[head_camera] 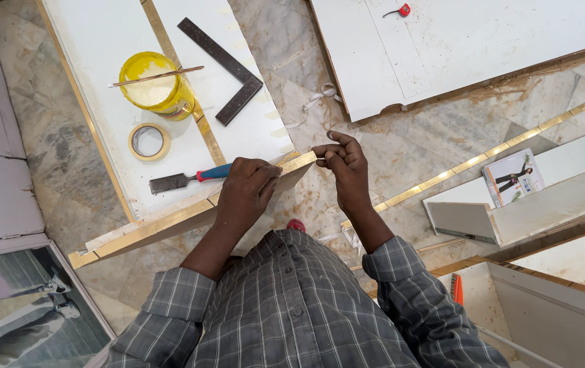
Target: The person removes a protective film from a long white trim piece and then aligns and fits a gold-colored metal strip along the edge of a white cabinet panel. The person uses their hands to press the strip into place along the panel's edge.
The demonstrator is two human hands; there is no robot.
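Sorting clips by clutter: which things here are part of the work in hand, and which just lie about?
In use:
left hand pressing the gold edge strip
right hand pinching at the strip's end
white board

Lying about:
yellow tin with stick
tape roll
chisel
square
tape measure
magazine

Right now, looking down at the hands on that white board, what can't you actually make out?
- Head view: the board edge beneath the left hand is covered by it, so any contact there is hidden.
- What the right hand pinches at the board corner is too thin to identify.
- The chisel handle end runs under the left hand.
- The contents of the yellow can can't be made out.
- The orange tool is mostly hidden by a sleeve.
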